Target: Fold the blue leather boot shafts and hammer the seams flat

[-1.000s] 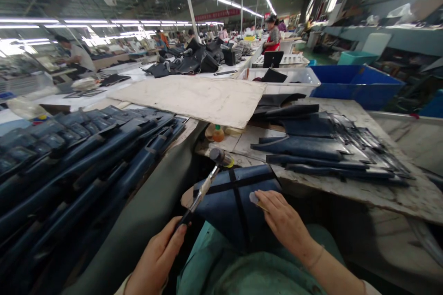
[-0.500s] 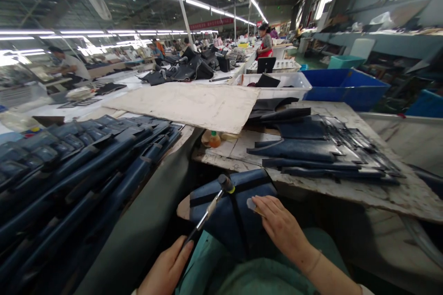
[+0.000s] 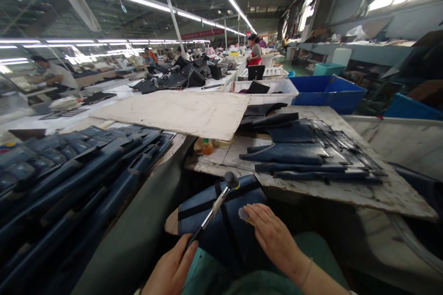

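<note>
My left hand (image 3: pixel 171 269) grips the handle of a small hammer (image 3: pixel 216 203); its round head hangs just over a dark blue leather piece (image 3: pixel 207 221) crossed by black strips, which rests on a board in front of me. My right hand (image 3: pixel 272 235) lies on the right side of that piece, fingers pressed down, with a small pale object (image 3: pixel 242 214) under the fingertips. I wear a green apron (image 3: pixel 256 281).
A row of dark blue finished pieces (image 3: pixel 76 170) fills the left. Stacked cut blue panels (image 3: pixel 297 152) lie on the worn worktable (image 3: pixel 380 193) to the right, behind them a beige sheet (image 3: pixel 173 110), a small bottle (image 3: pixel 206 146), a blue bin (image 3: pixel 325 92). Other workers stand far back.
The view tilted, so everything sits lower in frame. The hammer head dropped from raised above the piece's far edge to close over its black strip; my right hand stayed put.
</note>
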A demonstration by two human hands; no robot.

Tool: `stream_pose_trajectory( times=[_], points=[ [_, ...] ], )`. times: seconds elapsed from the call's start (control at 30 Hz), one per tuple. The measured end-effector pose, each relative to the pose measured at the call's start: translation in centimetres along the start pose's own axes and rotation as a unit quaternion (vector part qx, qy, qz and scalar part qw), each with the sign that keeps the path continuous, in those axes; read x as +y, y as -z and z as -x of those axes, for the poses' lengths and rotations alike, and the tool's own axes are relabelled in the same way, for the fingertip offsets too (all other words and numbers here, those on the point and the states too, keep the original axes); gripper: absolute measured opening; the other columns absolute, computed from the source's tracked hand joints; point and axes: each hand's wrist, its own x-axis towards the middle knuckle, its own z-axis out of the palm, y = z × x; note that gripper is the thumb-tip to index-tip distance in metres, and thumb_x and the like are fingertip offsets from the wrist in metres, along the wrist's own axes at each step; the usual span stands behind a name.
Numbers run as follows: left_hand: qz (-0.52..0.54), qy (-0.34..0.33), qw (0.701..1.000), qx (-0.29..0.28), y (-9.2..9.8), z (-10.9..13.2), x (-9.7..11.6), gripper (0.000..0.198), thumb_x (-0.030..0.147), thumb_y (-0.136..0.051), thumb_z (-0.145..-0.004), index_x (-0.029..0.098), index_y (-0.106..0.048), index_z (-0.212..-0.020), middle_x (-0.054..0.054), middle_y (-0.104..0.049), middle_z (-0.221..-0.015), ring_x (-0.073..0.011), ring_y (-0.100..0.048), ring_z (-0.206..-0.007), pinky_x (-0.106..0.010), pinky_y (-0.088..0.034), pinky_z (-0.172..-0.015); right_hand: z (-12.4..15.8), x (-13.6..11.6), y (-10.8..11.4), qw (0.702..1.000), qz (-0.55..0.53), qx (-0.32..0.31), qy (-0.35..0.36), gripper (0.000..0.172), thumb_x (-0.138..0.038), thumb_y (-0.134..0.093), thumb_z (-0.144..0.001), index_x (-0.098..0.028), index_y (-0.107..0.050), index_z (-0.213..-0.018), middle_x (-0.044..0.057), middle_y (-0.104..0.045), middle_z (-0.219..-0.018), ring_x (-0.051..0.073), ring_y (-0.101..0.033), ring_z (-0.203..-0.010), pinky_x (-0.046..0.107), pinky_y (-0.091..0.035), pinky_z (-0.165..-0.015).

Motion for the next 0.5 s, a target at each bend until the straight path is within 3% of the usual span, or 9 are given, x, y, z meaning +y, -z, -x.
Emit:
stream_pose_trajectory(
  times=[0.07, 0.2, 0.3, 0.4, 0.5],
  points=[
    [-0.023, -0.001, 1.0, 0.0, -0.2, -0.8, 1.3, 0.041, 0.044, -0.036, -0.087, 0.02, -0.059, -0.112, -0.006, -0.066, -0.111, -0.0192, -0.058, -0.108, -0.022, -0.044, -0.091, 0.0, 0.0, 0.0, 1.0, -0.002, 0.01, -0.001, 0.056, 0.002, -0.037, -0.072, -0.017, -0.051, -0.123, 0.004, -0.059, -0.117, 0.016, -0.051, -0.11, 0.031, -0.047, -0.096],
    [-0.074, -0.024, 0.996, -0.048, -0.3, -2.1, 3.9, 0.033, 0.04, -0.037, -0.088, 0.023, -0.062, -0.102, -0.004, -0.071, -0.094, -0.0176, -0.066, -0.093, -0.021, -0.047, -0.082, 0.1, 0.3, -0.1, 0.999, 0.013, 0.029, 0.006, 0.058, 0.003, -0.038, -0.07, -0.019, -0.052, -0.122, 0.002, -0.061, -0.116, 0.015, -0.053, -0.107, 0.028, -0.047, -0.095],
    [-0.063, -0.059, 0.996, -0.033, -0.7, -2.8, 5.3, 0.034, 0.04, -0.035, -0.089, 0.025, -0.06, -0.105, -0.003, -0.071, -0.092, -0.0172, -0.066, -0.09, -0.021, -0.047, -0.079, 0.1, 0.5, -0.3, 0.999, 0.03, 0.03, 0.017, 0.062, 0.004, -0.038, -0.067, -0.019, -0.051, -0.123, 0.002, -0.06, -0.117, 0.014, -0.053, -0.108, 0.027, -0.046, -0.095],
    [-0.06, -0.064, 0.995, -0.046, -1.3, -3.5, 5.3, 0.035, 0.042, -0.033, -0.088, 0.025, -0.061, -0.101, -0.004, -0.071, -0.089, -0.0206, -0.066, -0.088, -0.024, -0.048, -0.076, 0.0, 0.6, -0.5, 0.999, 0.034, 0.029, 0.021, 0.062, 0.004, -0.038, -0.066, -0.018, -0.052, -0.122, 0.002, -0.06, -0.117, 0.015, -0.053, -0.109, 0.028, -0.047, -0.095],
    [-0.064, -0.042, 0.995, -0.069, -1.4, -3.4, 3.7, 0.036, 0.047, -0.038, -0.084, 0.026, -0.063, -0.098, -0.004, -0.072, -0.089, -0.0236, -0.067, -0.088, -0.027, -0.049, -0.078, -0.1, 0.6, -0.6, 0.999, 0.026, 0.021, 0.015, 0.06, 0.004, -0.039, -0.066, -0.018, -0.054, -0.12, 0.003, -0.061, -0.115, 0.016, -0.054, -0.107, 0.028, -0.047, -0.095]
  ],
)
